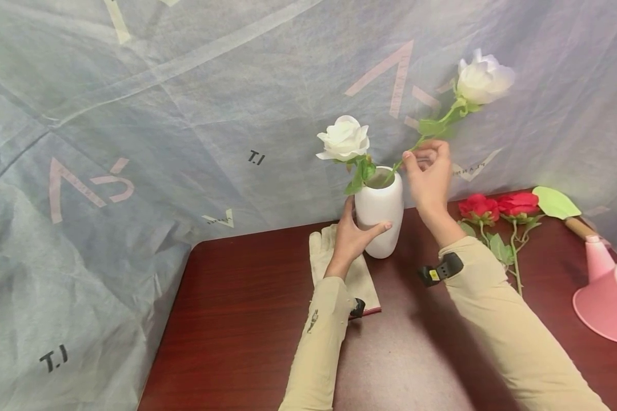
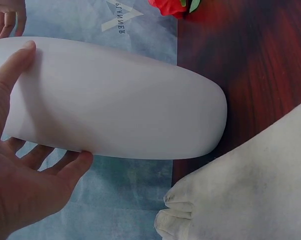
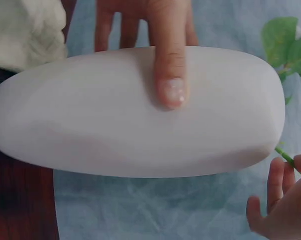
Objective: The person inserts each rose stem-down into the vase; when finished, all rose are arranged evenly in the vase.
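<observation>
A tall white vase (image 1: 383,220) stands near the back edge of the table. My left hand (image 1: 353,240) grips its side, thumb across the front and fingers round the far side. One white rose (image 1: 343,138) leans out of the vase's mouth to the left, its green leaves at the rim. Between thumb and fingertips my right hand (image 1: 431,174) pinches the green stem of a second white rose (image 1: 485,77). That stem slants down to the left, its lower end inside the vase's mouth; the bloom is up at the right. In the right wrist view the stem (image 3: 284,156) shows right at the rim.
Cream work gloves (image 1: 367,279) lie under and beside my left forearm. At the right, two red roses (image 1: 517,204) lie on the dark red table (image 1: 226,319), near a green trowel (image 1: 556,202) with a wooden handle and a pink watering can (image 1: 604,302). A grey cloth hangs behind.
</observation>
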`<state>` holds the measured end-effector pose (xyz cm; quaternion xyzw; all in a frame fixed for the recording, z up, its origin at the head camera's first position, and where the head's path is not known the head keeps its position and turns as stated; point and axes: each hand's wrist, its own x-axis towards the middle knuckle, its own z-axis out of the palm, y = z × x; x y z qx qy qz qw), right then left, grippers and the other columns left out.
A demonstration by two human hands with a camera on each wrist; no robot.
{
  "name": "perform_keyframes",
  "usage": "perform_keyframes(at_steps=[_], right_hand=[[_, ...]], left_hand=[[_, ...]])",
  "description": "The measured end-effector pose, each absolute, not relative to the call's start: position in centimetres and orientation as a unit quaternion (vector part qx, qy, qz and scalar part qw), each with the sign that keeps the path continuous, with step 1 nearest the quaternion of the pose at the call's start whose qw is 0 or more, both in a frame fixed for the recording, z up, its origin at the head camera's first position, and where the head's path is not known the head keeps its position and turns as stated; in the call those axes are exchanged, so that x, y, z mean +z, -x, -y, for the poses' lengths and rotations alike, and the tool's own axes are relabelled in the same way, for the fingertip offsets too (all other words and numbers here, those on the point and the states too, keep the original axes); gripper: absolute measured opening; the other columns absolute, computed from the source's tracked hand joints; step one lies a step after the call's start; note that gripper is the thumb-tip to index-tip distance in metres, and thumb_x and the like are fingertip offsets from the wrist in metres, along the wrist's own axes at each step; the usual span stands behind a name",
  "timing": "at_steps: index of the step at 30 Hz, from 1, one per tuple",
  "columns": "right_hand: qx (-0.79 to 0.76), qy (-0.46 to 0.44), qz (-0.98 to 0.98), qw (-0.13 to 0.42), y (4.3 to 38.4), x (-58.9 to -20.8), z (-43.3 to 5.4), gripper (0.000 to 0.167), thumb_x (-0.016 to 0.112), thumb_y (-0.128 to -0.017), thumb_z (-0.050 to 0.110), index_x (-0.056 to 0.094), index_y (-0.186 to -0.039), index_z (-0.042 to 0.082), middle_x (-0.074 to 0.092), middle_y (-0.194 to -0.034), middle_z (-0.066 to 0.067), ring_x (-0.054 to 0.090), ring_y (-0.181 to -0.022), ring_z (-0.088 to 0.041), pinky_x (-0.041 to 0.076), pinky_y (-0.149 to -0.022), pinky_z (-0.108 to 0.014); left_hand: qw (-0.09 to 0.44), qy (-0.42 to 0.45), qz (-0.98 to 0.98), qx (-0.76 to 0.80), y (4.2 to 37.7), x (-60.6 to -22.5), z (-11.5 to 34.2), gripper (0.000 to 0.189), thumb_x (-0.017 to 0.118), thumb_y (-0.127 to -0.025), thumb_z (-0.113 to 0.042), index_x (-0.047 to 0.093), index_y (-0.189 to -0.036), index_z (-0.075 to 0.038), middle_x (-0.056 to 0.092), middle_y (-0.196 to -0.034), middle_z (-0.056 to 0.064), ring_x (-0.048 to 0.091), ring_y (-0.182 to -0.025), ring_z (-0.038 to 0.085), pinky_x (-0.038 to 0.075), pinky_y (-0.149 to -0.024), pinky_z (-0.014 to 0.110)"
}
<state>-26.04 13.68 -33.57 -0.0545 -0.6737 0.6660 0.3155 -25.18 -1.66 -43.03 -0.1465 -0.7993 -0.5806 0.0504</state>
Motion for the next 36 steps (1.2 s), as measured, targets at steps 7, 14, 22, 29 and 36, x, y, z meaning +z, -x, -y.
perform_keyframes(at_steps=[7, 14, 22, 29, 36], right_hand=[[0.543, 0.052, 0.774, 0.321, 26.0, -34.0, -13.1, 0.030, 0.061, -0.089, 0.016, 0.045, -0.113, 0.006, 0.065, -0.082, -0.007, 0.059, -0.080, -0.014, 0.040, -0.072, -0.024], [0.455, 0.020, 0.834, 0.313, 26.0, -33.9, -12.6, 0.036, 0.060, -0.088, 0.013, 0.047, -0.118, 0.000, 0.068, -0.089, -0.015, 0.060, -0.088, -0.030, 0.041, -0.078, -0.040], [0.371, -0.017, 0.893, 0.255, 26.0, -33.5, -12.3, 0.036, 0.053, -0.093, 0.021, 0.055, -0.116, -0.007, 0.055, -0.115, -0.024, 0.042, -0.103, -0.040, 0.033, -0.088, -0.047], [0.303, -0.011, 0.929, 0.214, 25.2, -32.9, -12.6, 0.042, 0.031, -0.099, 0.024, 0.060, -0.113, -0.003, 0.054, -0.120, -0.024, 0.042, -0.108, -0.045, 0.032, -0.084, -0.056], [0.297, 0.004, 0.921, 0.251, 24.6, -32.7, -14.0, 0.043, 0.030, -0.098, 0.021, 0.064, -0.094, -0.005, 0.061, -0.102, -0.024, 0.050, -0.098, -0.048, 0.036, -0.080, -0.061]], left_hand=[[0.043, 0.145, 0.799, -0.581, 25.1, -43.0, 1.7, 0.093, 0.081, -0.070, -0.042, 0.024, -0.144, -0.035, 0.042, -0.135, -0.007, 0.049, -0.115, 0.013, 0.044, -0.090, 0.035], [0.035, 0.145, 0.800, -0.581, 25.2, -43.1, 1.7, 0.091, 0.079, -0.071, -0.044, 0.025, -0.143, -0.034, 0.044, -0.133, -0.005, 0.051, -0.110, 0.014, 0.046, -0.086, 0.036], [0.040, 0.144, 0.799, -0.583, 25.3, -43.1, 1.6, 0.091, 0.080, -0.070, -0.042, 0.027, -0.143, -0.033, 0.047, -0.128, -0.005, 0.053, -0.106, 0.013, 0.047, -0.083, 0.034], [0.048, 0.145, 0.799, -0.582, 25.4, -43.1, 1.4, 0.092, 0.082, -0.068, -0.041, 0.028, -0.143, -0.034, 0.048, -0.127, -0.006, 0.052, -0.106, 0.012, 0.047, -0.084, 0.033], [0.053, 0.148, 0.797, -0.583, 25.3, -43.2, 1.5, 0.094, 0.082, -0.069, -0.039, 0.026, -0.145, -0.032, 0.045, -0.133, -0.005, 0.050, -0.113, 0.013, 0.045, -0.088, 0.034]])
